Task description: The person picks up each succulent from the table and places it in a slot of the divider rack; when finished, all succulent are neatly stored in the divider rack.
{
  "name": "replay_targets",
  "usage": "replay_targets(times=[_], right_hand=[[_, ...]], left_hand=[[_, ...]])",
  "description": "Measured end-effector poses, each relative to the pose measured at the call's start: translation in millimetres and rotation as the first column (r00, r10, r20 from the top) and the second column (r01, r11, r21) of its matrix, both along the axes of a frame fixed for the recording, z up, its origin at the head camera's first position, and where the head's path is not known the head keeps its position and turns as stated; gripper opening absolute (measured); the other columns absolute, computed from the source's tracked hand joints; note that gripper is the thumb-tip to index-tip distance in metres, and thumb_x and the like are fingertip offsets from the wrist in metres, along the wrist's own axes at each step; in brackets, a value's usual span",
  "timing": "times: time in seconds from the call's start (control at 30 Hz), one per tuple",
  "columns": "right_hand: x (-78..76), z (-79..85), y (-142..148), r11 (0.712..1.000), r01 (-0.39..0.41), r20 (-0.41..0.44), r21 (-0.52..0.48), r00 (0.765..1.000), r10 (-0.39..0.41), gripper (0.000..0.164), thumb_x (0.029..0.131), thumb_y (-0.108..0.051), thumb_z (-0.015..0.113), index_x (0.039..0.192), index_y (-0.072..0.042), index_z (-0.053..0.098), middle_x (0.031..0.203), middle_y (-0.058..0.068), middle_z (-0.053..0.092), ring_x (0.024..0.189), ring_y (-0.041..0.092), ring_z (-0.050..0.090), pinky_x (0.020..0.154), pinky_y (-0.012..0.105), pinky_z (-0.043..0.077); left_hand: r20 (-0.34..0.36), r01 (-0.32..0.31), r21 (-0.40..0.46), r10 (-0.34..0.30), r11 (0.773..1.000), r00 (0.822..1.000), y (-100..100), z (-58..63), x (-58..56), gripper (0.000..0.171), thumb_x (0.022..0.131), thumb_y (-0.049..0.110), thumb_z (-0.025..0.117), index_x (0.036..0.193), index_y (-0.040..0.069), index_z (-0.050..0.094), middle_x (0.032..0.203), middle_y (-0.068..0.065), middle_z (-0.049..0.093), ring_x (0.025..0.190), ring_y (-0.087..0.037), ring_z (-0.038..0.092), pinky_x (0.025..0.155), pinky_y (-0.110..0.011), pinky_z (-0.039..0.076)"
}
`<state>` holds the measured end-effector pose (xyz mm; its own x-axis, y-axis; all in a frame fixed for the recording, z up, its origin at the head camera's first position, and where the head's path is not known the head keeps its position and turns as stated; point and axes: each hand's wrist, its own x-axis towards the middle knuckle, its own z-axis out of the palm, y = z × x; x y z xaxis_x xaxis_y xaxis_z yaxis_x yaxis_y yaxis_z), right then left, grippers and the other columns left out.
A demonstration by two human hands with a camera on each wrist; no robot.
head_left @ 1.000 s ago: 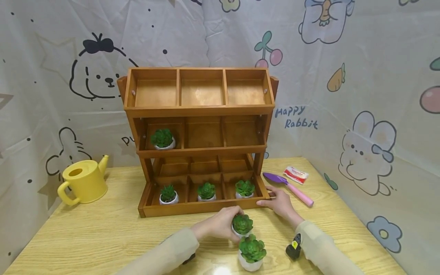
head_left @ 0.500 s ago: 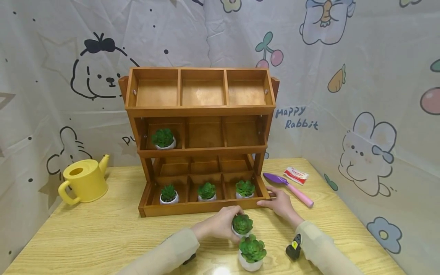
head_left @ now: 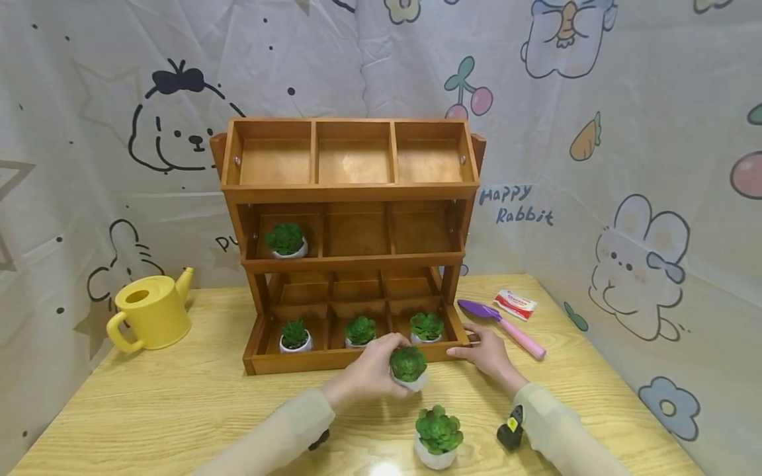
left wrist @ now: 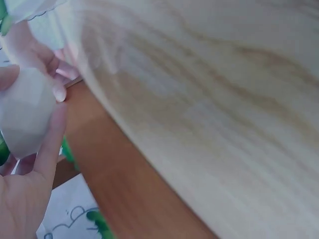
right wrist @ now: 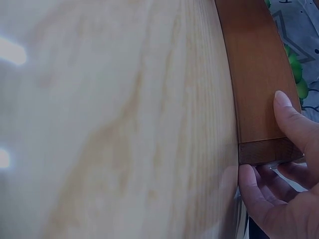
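Observation:
My left hand [head_left: 370,371] grips a small potted succulent [head_left: 408,367], a green rosette in a white pot, just in front of the wooden shelf [head_left: 351,194]. In the left wrist view, thumb and fingers curl round the faceted white pot [left wrist: 27,114]. At the shelf's lower right corner, my right hand [head_left: 487,354] holds the frame. The right wrist view has its thumb on the front board [right wrist: 259,74] and the other fingers round the end. Another potted succulent [head_left: 438,436] stands on the table near the front.
One succulent [head_left: 287,239] sits in the middle tier's left compartment. Three more, including the left one [head_left: 295,336], occupy the bottom tier. A yellow watering can [head_left: 151,314] stands left; a purple-and-pink trowel [head_left: 503,327] and a red-and-white packet [head_left: 515,304] lie right.
My left hand has lifted the succulent from beside the front one and carried it up and slightly left, toward the shelf. The right hand stays at the shelf corner.

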<state>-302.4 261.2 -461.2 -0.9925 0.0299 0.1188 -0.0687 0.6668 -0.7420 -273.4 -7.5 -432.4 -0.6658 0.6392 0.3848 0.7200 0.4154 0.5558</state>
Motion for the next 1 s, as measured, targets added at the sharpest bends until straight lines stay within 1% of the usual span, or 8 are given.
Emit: replay_targets(times=[0.07,0.2,0.27,0.33,0.43,0.63,0.83,1.0], right_hand=[[0.1,0.1,0,1.000,0.000,-0.001,0.000,1.000,0.000,0.075,0.073,-0.032,0.083,0.134,0.001,0.052,0.117,0.026,0.064,0.107,0.037,0.062,0.087,0.047,0.051],[0.9,0.4,0,1.000,0.002,0.000,0.001,1.000,-0.002,0.075,0.073,-0.031,0.083,0.134,0.001,0.052,0.117,0.026,0.064,0.107,0.038,0.062,0.088,0.048,0.051],[1.2,0.5,0,1.000,0.002,0.001,0.001,1.000,-0.002,0.076,0.073,-0.031,0.083,0.134,0.001,0.052,0.116,0.026,0.064,0.107,0.038,0.062,0.089,0.048,0.050],[1.0,0.3,0,1.000,0.001,0.000,0.001,1.000,-0.001,0.076,0.073,-0.031,0.083,0.134,0.001,0.052,0.116,0.026,0.064,0.107,0.038,0.062,0.089,0.049,0.050],[0.5,-0.2,0,1.000,-0.003,-0.005,0.002,1.000,0.003,0.075,0.073,-0.031,0.083,0.133,0.001,0.052,0.116,0.026,0.064,0.107,0.038,0.062,0.089,0.049,0.050],[0.1,-1.1,0,1.000,-0.005,-0.007,0.001,1.000,0.005,0.074,0.073,-0.031,0.083,0.133,0.001,0.053,0.117,0.026,0.064,0.106,0.037,0.062,0.087,0.047,0.051],[0.4,0.1,0,1.000,-0.008,-0.010,-0.008,1.000,0.008,0.075,0.073,-0.031,0.083,0.133,0.001,0.053,0.117,0.026,0.064,0.106,0.038,0.062,0.087,0.047,0.051],[0.5,0.3,0,1.000,-0.009,-0.017,-0.012,1.000,0.009,0.074,0.072,-0.030,0.084,0.132,0.001,0.054,0.116,0.025,0.065,0.105,0.036,0.063,0.085,0.045,0.053]], left_hand=[[-0.007,-0.017,0.030,0.017,0.999,1.000,-3,4.9,-0.3,0.060,0.063,0.018,0.089,0.112,0.010,0.054,0.107,-0.001,0.059,0.096,-0.014,0.059,0.083,-0.026,0.052],[-0.087,-0.048,0.087,0.055,0.995,0.995,-8,14.0,-3.4,0.064,0.063,0.016,0.089,0.115,0.008,0.053,0.109,-0.005,0.058,0.098,-0.018,0.059,0.085,-0.032,0.053],[-0.136,-0.069,0.131,0.087,0.989,0.987,-10,17.6,-5.5,0.066,0.062,0.014,0.089,0.116,0.007,0.052,0.110,-0.006,0.058,0.099,-0.019,0.060,0.085,-0.035,0.054],[-0.179,-0.094,0.194,0.130,0.976,0.975,-12,21.4,-7.5,0.067,0.060,0.012,0.089,0.116,0.006,0.053,0.110,-0.007,0.058,0.099,-0.020,0.060,0.085,-0.036,0.054],[-0.230,-0.128,0.281,0.196,0.951,0.953,-13,27.3,-10.3,0.068,0.058,0.010,0.090,0.116,0.006,0.054,0.110,-0.008,0.058,0.100,-0.021,0.060,0.085,-0.037,0.054],[-0.275,-0.165,0.411,0.294,0.896,0.915,-17,42.7,-15.5,0.067,0.060,0.009,0.089,0.117,0.005,0.054,0.111,-0.011,0.058,0.102,-0.026,0.060,0.085,-0.043,0.054],[-0.296,-0.200,0.508,0.387,0.838,0.873,-22,61.3,-25.3,0.069,0.061,0.009,0.089,0.120,0.004,0.053,0.114,-0.013,0.057,0.104,-0.028,0.059,0.087,-0.046,0.053],[-0.285,-0.238,0.578,0.466,0.781,0.838,-27,73.9,-32.3,0.068,0.063,0.013,0.088,0.120,0.004,0.053,0.114,-0.014,0.058,0.105,-0.029,0.058,0.089,-0.047,0.051]])
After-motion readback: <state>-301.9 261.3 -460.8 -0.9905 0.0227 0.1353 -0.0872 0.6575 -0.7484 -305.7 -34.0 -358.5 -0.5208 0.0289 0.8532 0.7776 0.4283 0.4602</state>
